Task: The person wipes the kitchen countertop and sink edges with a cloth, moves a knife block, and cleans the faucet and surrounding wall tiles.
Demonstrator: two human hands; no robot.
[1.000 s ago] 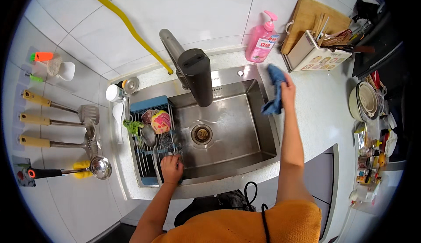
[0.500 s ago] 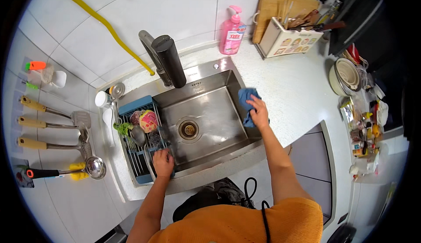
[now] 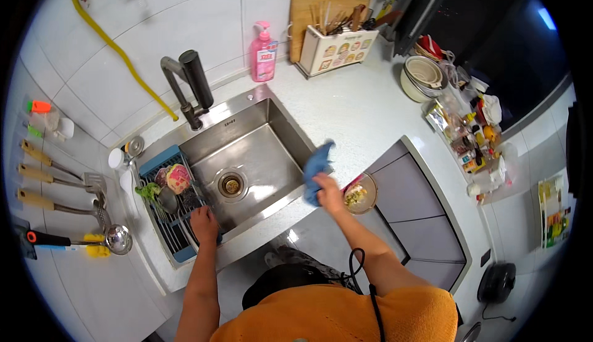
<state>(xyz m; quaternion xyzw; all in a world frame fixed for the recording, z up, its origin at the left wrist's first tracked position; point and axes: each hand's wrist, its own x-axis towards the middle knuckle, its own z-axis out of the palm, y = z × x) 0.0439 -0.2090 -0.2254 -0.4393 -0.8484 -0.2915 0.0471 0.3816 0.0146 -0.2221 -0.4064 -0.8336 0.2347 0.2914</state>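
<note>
- Right hand (image 3: 329, 194) is gripping a blue cloth (image 3: 316, 168), fingers closed around its lower part; the cloth is standing up above the hand.
- The cloth is sitting at the front right corner of the sink (image 3: 247, 156), over the rim where the steel is meeting the white counter (image 3: 358, 107).
- Left hand (image 3: 202, 223) is resting on the front end of a blue rack (image 3: 162, 218) that is lying across the sink's left side; fingers are curled down onto it, but whether they are clamping anything I cannot tell.
- The two hands are working well apart, one at each front corner of the sink.
- The rack is holding a pink and yellow round item (image 3: 178, 178), some greens (image 3: 147, 191) and a dark ladle-like piece (image 3: 168, 200).
- A small bowl (image 3: 360, 194) with food scraps is sitting just beside the right hand, at the counter's front edge.
- A dark tap (image 3: 188, 88) is standing behind the sink; the drain (image 3: 231, 185) is lying open in the basin floor.
- A pink pump bottle (image 3: 264, 53) is standing at the wall, next to a utensil caddy (image 3: 333, 48) and a wooden board (image 3: 309, 14).
- Wooden-handled utensils (image 3: 55, 181) are hanging on the left wall.
- Stacked bowls (image 3: 423, 76) are sitting on the counter's far right.
</note>
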